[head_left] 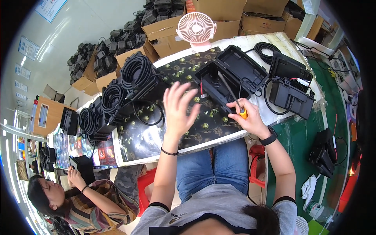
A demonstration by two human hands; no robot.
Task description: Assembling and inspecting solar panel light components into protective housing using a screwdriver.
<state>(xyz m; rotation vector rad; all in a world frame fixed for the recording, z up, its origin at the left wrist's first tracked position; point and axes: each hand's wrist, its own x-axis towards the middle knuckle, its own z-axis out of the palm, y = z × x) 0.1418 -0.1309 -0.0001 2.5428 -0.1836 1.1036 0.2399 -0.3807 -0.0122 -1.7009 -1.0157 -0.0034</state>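
Observation:
My right hand point(249, 117) grips a screwdriver by its yellow handle point(243, 113); the long shaft slants up over an open black plastic box point(211, 80). That box lies on the table with its lid point(243, 67) swung back, and a red wire and a black cable show at it. My left hand point(180, 107) is raised over the table to the left of the box, fingers spread, holding nothing. A second open black box point(290, 96) with a cable and a white connector point(300, 81) sits to the right.
Coiled black cables point(136, 70) rest on black boxes at the left. A pink fan point(196, 28) stands at the table's back edge, before cardboard boxes point(219, 15). Another cable coil point(267, 51) lies back right. At lower left, a seated person point(90, 199) handles a black box point(83, 166).

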